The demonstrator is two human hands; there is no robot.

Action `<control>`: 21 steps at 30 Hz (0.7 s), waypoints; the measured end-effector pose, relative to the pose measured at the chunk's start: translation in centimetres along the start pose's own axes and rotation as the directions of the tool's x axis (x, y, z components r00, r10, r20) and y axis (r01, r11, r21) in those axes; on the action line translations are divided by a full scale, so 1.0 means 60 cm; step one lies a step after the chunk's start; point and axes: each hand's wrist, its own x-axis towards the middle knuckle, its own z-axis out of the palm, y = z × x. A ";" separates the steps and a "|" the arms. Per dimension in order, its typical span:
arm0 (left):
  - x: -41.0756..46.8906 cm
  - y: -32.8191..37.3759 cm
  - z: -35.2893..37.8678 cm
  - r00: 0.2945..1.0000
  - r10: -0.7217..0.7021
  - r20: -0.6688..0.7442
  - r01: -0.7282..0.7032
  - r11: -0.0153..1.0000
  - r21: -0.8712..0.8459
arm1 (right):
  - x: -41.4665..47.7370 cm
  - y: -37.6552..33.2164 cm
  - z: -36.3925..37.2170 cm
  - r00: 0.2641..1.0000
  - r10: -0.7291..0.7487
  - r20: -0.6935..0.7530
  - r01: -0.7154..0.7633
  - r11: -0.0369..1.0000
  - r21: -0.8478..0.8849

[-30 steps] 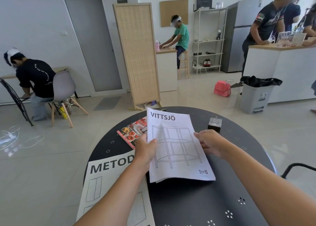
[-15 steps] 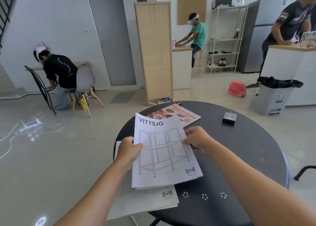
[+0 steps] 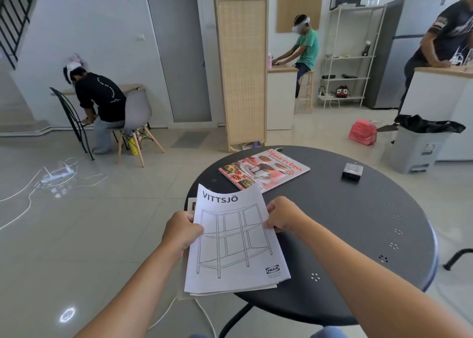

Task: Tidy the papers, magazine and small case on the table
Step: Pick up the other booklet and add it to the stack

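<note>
Since the earlier frame, the VITTSJÖ booklet [image 3: 235, 238] has shifted left, now squared over a second paper [image 3: 191, 204] that barely shows beneath. Items: two papers, stacked at the near-left edge of the round black tabletop [image 3: 358, 248]; one magazine [image 3: 265, 170], flat, farther back; one small case [image 3: 352, 172], apart to the right. Left hand [image 3: 182, 231] and right hand [image 3: 281, 216] each pinch a booklet side.

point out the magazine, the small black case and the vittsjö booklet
magazine [image 3: 266, 170], head view, middle of its cover
small black case [image 3: 352, 171], head view, its top face
VITTSJÖ booklet [image 3: 233, 240], head view, centre of the front page drawing
</note>
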 end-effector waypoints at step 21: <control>0.013 -0.014 -0.003 0.998 0.026 -0.054 -0.019 0.990 0.141 | -0.001 -0.007 0.017 0.999 -0.025 -0.040 0.022 0.998 -0.061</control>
